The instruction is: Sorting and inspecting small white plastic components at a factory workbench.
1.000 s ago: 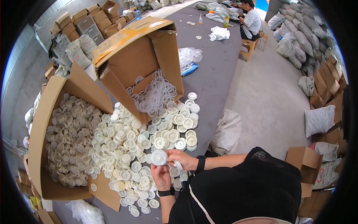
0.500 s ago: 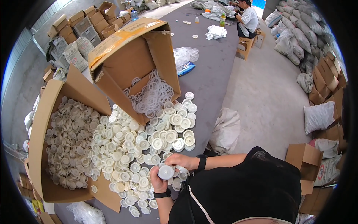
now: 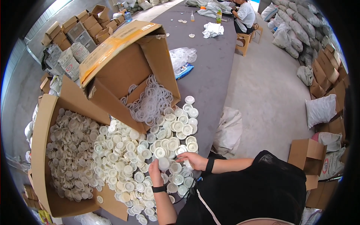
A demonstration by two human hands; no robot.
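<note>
My left hand is closed on a round white plastic cap, its flat face turned up. A short way to the right, my right hand pinches a white plastic ring; its details are too small to make out. Under and around both hands lie many similar caps, heaped loosely on the dark table. Beyond the hands, translucent rings fill the lower part of a tipped cardboard box.
On the left, an open carton lies tilted, spilling more caps. Farther along the grey table are a plastic bag, a white cloth and a bottle. Another person sits at the far end. Stacked sacks line the right wall.
My hands have moved apart: the right has gone right and slightly up with the ring, while the left keeps the cap. The whole view has shifted slightly.
</note>
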